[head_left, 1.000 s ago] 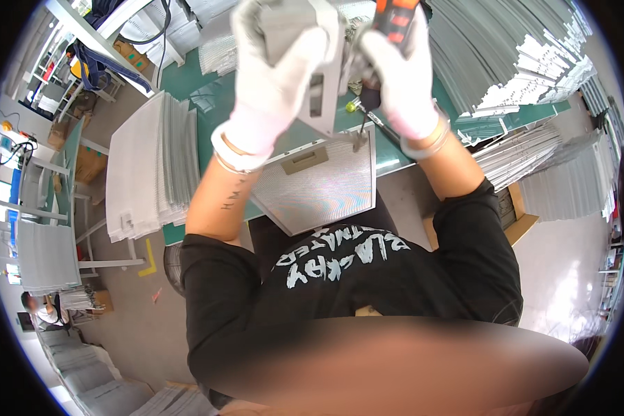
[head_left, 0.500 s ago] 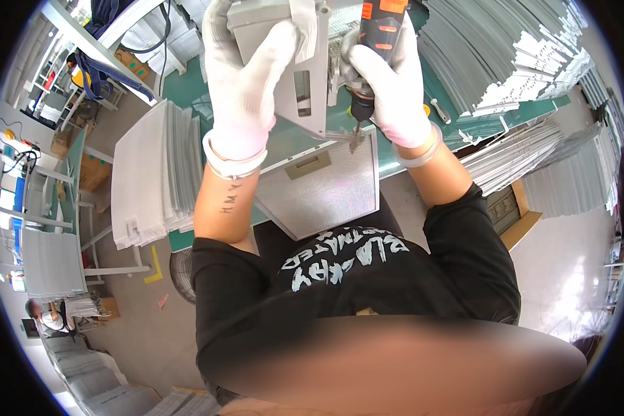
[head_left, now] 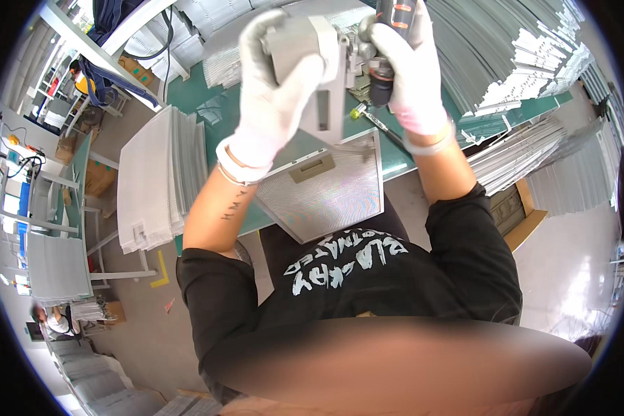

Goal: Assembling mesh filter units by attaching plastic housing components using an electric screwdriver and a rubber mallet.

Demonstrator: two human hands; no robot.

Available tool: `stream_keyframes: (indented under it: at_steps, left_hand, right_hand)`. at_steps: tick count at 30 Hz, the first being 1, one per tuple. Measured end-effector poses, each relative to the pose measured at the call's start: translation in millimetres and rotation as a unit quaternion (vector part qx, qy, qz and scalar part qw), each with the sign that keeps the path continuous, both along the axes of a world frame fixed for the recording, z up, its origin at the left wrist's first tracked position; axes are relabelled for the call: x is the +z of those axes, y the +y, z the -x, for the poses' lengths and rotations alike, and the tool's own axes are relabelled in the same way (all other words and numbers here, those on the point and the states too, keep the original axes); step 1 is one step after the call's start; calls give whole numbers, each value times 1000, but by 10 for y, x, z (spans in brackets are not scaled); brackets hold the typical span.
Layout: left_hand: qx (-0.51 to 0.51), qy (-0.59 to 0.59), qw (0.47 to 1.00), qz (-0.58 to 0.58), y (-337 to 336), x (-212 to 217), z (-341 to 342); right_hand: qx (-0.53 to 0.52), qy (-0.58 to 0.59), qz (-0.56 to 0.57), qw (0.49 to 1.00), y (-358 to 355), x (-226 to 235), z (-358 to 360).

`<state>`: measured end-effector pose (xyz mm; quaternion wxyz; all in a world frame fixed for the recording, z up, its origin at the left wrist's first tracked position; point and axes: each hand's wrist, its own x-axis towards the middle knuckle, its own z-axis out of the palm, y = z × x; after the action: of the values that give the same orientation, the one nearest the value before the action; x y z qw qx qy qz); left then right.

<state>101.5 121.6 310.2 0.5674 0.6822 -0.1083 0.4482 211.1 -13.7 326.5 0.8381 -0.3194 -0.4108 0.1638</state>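
My left hand (head_left: 274, 93), in a white glove, is closed round a grey box-shaped metal fixture (head_left: 295, 52) with a slotted plate hanging below; motion blurs it slightly. My right hand (head_left: 419, 80), gloved as well, grips a black and orange power screwdriver (head_left: 381, 83) with its dark nose pointing down, close to the fixture's right side. Whether the two touch is unclear. Below both hands, a framed metal mesh filter panel (head_left: 326, 197) with a recessed handle leans between the table edge and my lap.
On the green table (head_left: 215, 111) lies a tool with a yellow-green end (head_left: 358, 111). Stacked mesh panels (head_left: 163, 177) stand at the left, and a large pile of grey panels (head_left: 485, 52) fills the right. An open cardboard box (head_left: 527, 225) sits on the floor at the right.
Both hands have shifted right with the fixture and the screwdriver. The bit under the screwdriver's nose no longer shows, and the tool with the yellow-green end has come into fuller view.
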Motion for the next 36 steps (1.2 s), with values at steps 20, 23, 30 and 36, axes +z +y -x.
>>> stream_keyframes:
  at_steps: [20,23,30,36]
  left_hand:
    - [33,-45,998,12,-17,191,124]
    - [92,-13,993,-68,75,-25,148]
    - [67,-33,996,-55,113,27,134]
    - [-101,13,994,26,-121,-188,236]
  right_hand:
    - [-67,-27,21,997,46,-87,124]
    - [-36,50,-2,998,46,46,115]
    - [-99,-4,-2,995,63,-17,153]
    - [252,-150,-305,906,364,24,-441]
